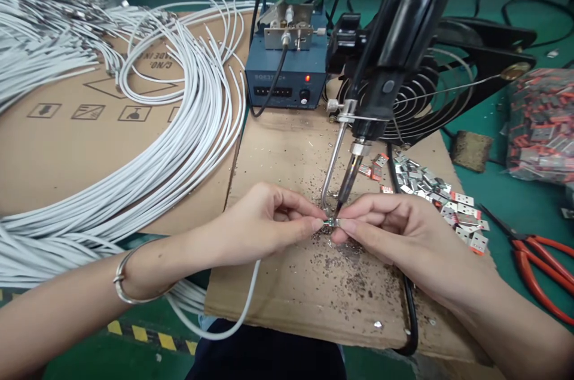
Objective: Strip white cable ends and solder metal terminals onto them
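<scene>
My left hand (282, 221) is closed, thumb and fingers pinching the end of a white cable (251, 293) whose length loops down below the wrist. Opposite it, my right hand (381, 221) pinches a small metal USB connector (338, 223), mostly covered by the fingertips. Cable end and connector meet between the two hands. Right above that spot is the tip of a mounted soldering iron (347, 186). Beside it a thin curved solder feed tube (330, 171) comes down to the same place. Whether the tip touches the joint I cannot tell.
Loose USB connectors (421, 183) lie right of the iron, near red-handled pliers (533, 254) and a bag of connectors (542, 123). Behind stand a blue solder feeder (287, 78) and a black fan (403, 99). A bundle of white cables (179, 147) fills the left. Debris dots the cardboard (278, 159).
</scene>
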`<state>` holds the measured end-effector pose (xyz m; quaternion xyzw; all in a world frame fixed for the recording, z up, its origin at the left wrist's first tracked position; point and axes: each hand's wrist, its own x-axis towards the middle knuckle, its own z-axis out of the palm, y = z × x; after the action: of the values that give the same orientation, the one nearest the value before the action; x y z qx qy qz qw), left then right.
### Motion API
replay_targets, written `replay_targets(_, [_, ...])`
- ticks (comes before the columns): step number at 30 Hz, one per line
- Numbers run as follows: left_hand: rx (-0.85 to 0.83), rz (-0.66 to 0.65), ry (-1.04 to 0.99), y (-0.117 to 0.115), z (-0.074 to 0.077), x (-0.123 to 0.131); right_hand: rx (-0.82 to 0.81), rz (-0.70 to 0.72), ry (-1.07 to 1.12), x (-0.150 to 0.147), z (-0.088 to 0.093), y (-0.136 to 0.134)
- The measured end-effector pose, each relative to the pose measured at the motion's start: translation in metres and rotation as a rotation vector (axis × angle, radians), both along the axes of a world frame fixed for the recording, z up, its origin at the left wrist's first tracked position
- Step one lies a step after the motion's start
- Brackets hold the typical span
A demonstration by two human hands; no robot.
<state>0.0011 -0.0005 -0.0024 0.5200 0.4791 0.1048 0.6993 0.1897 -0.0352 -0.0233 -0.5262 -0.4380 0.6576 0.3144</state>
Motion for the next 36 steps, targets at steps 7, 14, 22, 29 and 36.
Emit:
replay_targets(7, [-0.036, -0.018, -0.024, -0.0002, 0.0008, -0.0019, 0.007, 0.006, 0.016, -0.0011, 0.0009, -0.0009])
replay_targets(14, [-0.021, -0.005, -0.025, -0.0038, -0.0010, -0.0023, -0.002, 0.004, -0.033, -0.0040, 0.0040, 0.0017])
replay_targets(22, [0.128, 0.015, -0.006, -0.0059, -0.0019, -0.0007, 0.046, 0.036, -0.060, 0.0004, 0.0027, -0.0001])
replay_targets(29, [0.149, -0.003, -0.020, -0.0061, -0.0033, -0.0015, 0.010, 0.037, 0.014, 0.0021, 0.0021, 0.0000])
replay_targets(36, [0.167, -0.003, -0.002, -0.0065, -0.0041, -0.0011, 0.030, 0.030, -0.035, 0.0030, -0.0002, -0.0016])
